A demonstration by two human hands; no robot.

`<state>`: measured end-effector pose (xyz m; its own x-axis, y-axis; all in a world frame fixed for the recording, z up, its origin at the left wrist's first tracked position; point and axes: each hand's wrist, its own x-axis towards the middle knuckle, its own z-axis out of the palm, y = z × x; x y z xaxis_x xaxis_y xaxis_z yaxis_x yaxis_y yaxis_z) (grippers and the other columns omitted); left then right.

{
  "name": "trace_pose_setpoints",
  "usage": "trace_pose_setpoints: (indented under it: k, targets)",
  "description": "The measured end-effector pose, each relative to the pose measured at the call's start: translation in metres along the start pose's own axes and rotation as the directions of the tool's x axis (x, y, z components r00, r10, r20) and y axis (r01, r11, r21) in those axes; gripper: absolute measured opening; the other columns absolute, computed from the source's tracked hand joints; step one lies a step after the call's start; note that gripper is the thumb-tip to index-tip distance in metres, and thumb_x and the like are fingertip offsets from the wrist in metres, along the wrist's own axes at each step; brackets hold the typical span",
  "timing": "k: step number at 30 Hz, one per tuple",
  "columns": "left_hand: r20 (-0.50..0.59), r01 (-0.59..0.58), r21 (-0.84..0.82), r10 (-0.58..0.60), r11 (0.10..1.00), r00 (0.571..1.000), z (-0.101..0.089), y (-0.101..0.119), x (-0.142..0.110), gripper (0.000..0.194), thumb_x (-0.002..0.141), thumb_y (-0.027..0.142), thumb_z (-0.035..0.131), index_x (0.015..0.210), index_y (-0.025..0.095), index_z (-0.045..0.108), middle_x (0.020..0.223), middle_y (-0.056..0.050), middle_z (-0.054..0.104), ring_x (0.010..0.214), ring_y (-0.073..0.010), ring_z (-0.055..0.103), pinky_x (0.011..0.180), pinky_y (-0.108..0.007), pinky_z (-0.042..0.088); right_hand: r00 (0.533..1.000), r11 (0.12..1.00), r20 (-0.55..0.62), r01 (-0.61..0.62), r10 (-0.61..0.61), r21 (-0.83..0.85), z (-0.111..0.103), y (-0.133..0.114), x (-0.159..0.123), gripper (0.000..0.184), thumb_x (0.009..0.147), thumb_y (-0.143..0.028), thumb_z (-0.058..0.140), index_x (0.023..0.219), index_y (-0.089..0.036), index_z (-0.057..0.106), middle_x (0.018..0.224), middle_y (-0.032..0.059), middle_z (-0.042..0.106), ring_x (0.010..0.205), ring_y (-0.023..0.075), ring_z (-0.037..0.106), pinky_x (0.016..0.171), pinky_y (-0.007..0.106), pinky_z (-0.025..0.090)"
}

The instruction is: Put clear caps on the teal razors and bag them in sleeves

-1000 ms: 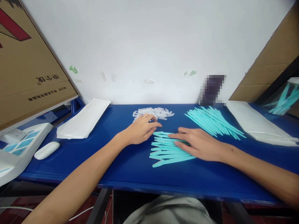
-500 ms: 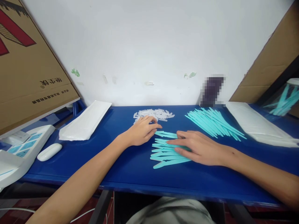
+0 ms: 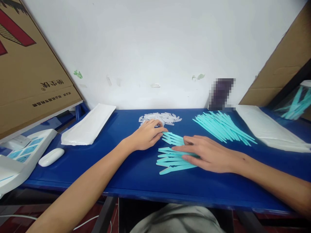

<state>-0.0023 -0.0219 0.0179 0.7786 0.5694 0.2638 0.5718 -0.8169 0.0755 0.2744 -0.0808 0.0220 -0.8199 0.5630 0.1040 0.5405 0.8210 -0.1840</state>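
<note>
My left hand (image 3: 148,134) is curled beside the fanned row, its thumb and forefinger closed at the tip of the farthest teal eyebrow razor (image 3: 170,135). Palm down over the handles lies my right hand (image 3: 209,152), forefinger and thumb stretched apart on the razors. Below that forefinger, more teal eyebrow razors (image 3: 170,169) lie side by side with their blade ends to the left. The handle ends are hidden under the right hand. Just behind my left hand is a heap of small whitish plastic covers (image 3: 167,118).
More teal razors (image 3: 223,126) are piled at the right rear. White packets (image 3: 88,126) lie at left, and another white packet (image 3: 264,129) at right. A white oval case (image 3: 51,157) sits beside a white device (image 3: 34,155). Cardboard (image 3: 36,71) leans at left; a clear tub (image 3: 297,100) holds razors.
Several razors have shifted away from me toward my left fingertips, opening a gap in the row. My left hand has hardly moved; my right hand stays over the handles.
</note>
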Motion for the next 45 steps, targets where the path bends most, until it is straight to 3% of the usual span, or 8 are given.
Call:
trace_pose_setpoints:
  k: [5, 12, 19, 28, 38, 42, 45]
  targets:
    - [-0.005, 0.005, -0.002, -0.005, 1.000, 1.000, 0.000, 0.001, 0.000, 0.035, 0.105, 0.028, 0.038, 0.129, 0.023, 0.062, 0.123, -0.011, 0.056, 0.114, -0.0266, 0.052, 0.100, -0.045, 0.042, 0.998, 0.998, 0.008, 0.059, -0.059, 0.001, 0.001, -0.003, 0.000, 0.049, 0.106, -0.046, 0.033, 0.140, -0.026, 0.061, 0.087, 0.0047, 0.056, 0.072, 0.0171, 0.051, 0.068, 0.033, 0.035]
    - [0.005, 0.009, 0.019, -0.009, 1.000, 1.000, 0.000, 0.000, 0.000, 0.036, 0.105, 0.029, 0.037, 0.129, 0.023, 0.063, 0.122, -0.012, 0.056, 0.115, -0.0268, 0.052, 0.101, -0.046, 0.041, 1.000, 1.000, -0.008, -0.001, 0.000, -0.027, 0.002, 0.000, 0.000, 0.050, 0.106, -0.046, 0.032, 0.144, -0.027, 0.057, 0.091, 0.0058, 0.059, 0.073, 0.0173, 0.054, 0.068, 0.033, 0.036]
    - [0.003, 0.017, 0.002, -0.017, 1.000, 1.000, -0.003, 0.002, 0.000, 0.037, 0.106, 0.033, 0.036, 0.129, 0.024, 0.063, 0.124, -0.011, 0.056, 0.117, -0.0270, 0.052, 0.103, -0.046, 0.041, 0.991, 0.992, 0.030, 0.126, -0.127, 0.012, -0.002, -0.005, 0.000, 0.044, 0.105, -0.044, 0.038, 0.136, -0.025, 0.063, 0.085, 0.0035, 0.056, 0.070, 0.0159, 0.048, 0.069, 0.032, 0.033]
    - [0.073, 0.026, -0.064, -0.022, 0.998, 0.997, -0.003, 0.011, 0.002, 0.044, 0.107, 0.034, 0.029, 0.142, 0.025, 0.054, 0.141, -0.009, 0.056, 0.131, -0.0265, 0.047, 0.111, -0.047, 0.035, 0.995, 0.996, 0.043, 0.094, -0.093, -0.013, -0.003, -0.005, 0.001, 0.045, 0.105, -0.042, 0.037, 0.139, -0.025, 0.061, 0.089, 0.0048, 0.057, 0.069, 0.0160, 0.048, 0.069, 0.032, 0.033]
    - [0.142, 0.054, -0.109, -0.038, 0.993, 0.989, 0.003, 0.010, 0.002, 0.047, 0.108, 0.036, 0.026, 0.151, 0.026, 0.043, 0.156, -0.004, 0.045, 0.148, -0.0284, 0.032, 0.117, -0.050, 0.029, 0.977, 0.981, 0.096, 0.188, -0.192, 0.051, -0.003, -0.022, -0.001, 0.038, 0.103, -0.034, 0.041, 0.133, -0.026, 0.064, 0.086, 0.0040, 0.055, 0.076, 0.0180, 0.049, 0.073, 0.033, 0.035]
    - [0.157, 0.059, -0.109, -0.041, 0.992, 0.987, 0.002, 0.010, 0.002, 0.045, 0.107, 0.032, 0.028, 0.148, 0.024, 0.046, 0.149, -0.005, 0.053, 0.144, -0.0278, 0.037, 0.114, -0.047, 0.033, 0.986, 0.987, 0.043, 0.161, -0.162, 0.024, 0.000, -0.019, 0.000, 0.039, 0.105, -0.036, 0.039, 0.132, -0.024, 0.064, 0.087, 0.0050, 0.060, 0.075, 0.0172, 0.053, 0.071, 0.032, 0.034]
    - [0.135, 0.050, -0.105, -0.036, 0.993, 0.990, -0.001, 0.012, 0.004, 0.043, 0.105, 0.028, 0.031, 0.143, 0.020, 0.051, 0.141, -0.008, 0.060, 0.135, -0.0270, 0.045, 0.110, -0.046, 0.037, 0.993, 0.993, -0.102, 0.056, -0.066, -0.103, 0.002, -0.010, 0.001, 0.039, 0.105, -0.036, 0.039, 0.126, -0.021, 0.068, 0.083, 0.0061, 0.065, 0.075, 0.0187, 0.055, 0.073, 0.034, 0.031]
